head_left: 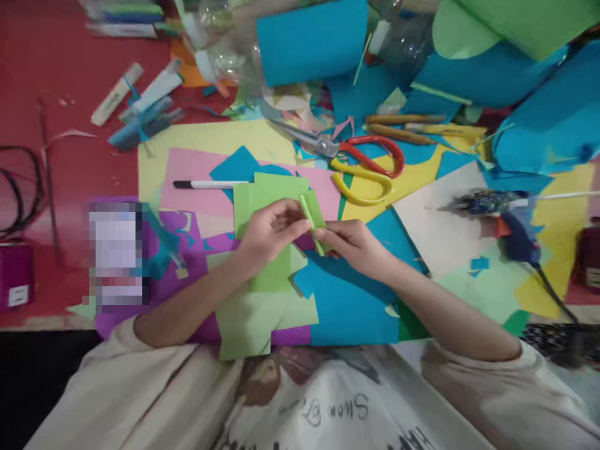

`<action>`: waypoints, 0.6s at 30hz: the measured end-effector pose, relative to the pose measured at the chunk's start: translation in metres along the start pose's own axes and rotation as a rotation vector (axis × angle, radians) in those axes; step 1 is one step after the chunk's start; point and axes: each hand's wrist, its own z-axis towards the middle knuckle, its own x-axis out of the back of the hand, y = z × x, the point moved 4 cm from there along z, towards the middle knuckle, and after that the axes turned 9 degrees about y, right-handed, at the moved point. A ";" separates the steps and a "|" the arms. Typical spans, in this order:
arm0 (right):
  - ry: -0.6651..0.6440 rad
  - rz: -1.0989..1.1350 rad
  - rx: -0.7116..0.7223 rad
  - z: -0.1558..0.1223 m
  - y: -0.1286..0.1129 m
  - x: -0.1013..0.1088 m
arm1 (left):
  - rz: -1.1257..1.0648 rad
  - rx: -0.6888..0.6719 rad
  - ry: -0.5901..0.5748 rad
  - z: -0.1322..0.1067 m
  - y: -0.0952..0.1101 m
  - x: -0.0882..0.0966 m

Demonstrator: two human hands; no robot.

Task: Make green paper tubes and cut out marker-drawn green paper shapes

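Between my two hands is a small piece of light green paper (317, 215), with a narrow rolled edge running along its left side. My left hand (274, 228) pinches that roll near its middle, thumb on top. Just below and to the right, my right hand (354, 244) grips the same piece between thumb and fingers. Under my left hand lies a green paper sheet (272, 275), over paler green paper (248, 331). A black-capped white pen (206, 184) rests on pink paper (187, 165) to the left.
Scissors (328, 147) with red and yellow handles lie beyond my hands. A hot glue gun (518, 234) rests at the right, its cord trailing down. Markers (145, 109), plastic bottles (225, 65) and blue paper rolls (312, 44) crowd the back. A blurred-out phone (117, 256) is at left.
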 end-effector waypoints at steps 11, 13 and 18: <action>-0.034 -0.195 0.115 -0.004 -0.003 -0.005 | 0.040 0.057 0.019 0.000 -0.006 0.002; -0.046 -0.288 0.131 -0.008 -0.011 -0.003 | 0.037 0.060 0.014 0.000 -0.006 0.002; 0.339 -0.663 0.081 -0.049 -0.025 0.058 | -0.016 0.100 0.036 0.002 -0.010 0.005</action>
